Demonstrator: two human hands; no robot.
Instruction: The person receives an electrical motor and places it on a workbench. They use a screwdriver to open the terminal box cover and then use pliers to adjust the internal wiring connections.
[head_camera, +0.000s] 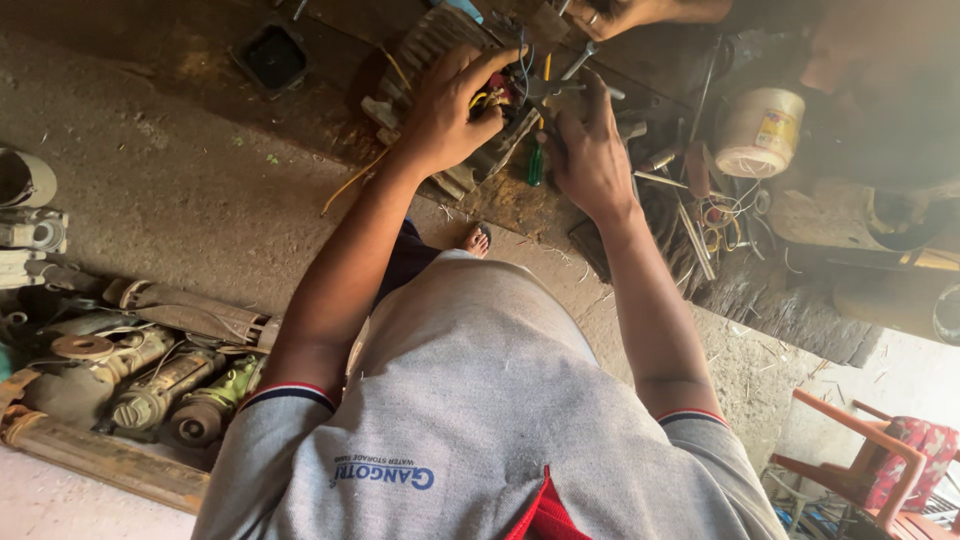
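Observation:
My left hand (448, 108) grips the top of a ribbed, dirty motor body (430, 45) on the workbench, with its fingers closed over a bunch of yellow, red and blue wires (497, 92). Just to the right, my right hand (590, 150) is closed on a metal plier-like tool (560, 88) whose tip meets those wires. The two hands almost touch. Another person's hand (620, 12) reaches in at the top edge, just beyond the motor.
A green-handled screwdriver (536, 162) lies below the hands. Loose tools and wire (700, 215) and a white plastic jar (760, 130) crowd the bench's right side. Old pump motors (150, 385) lie on the floor at left. A red chair (870, 460) stands at lower right.

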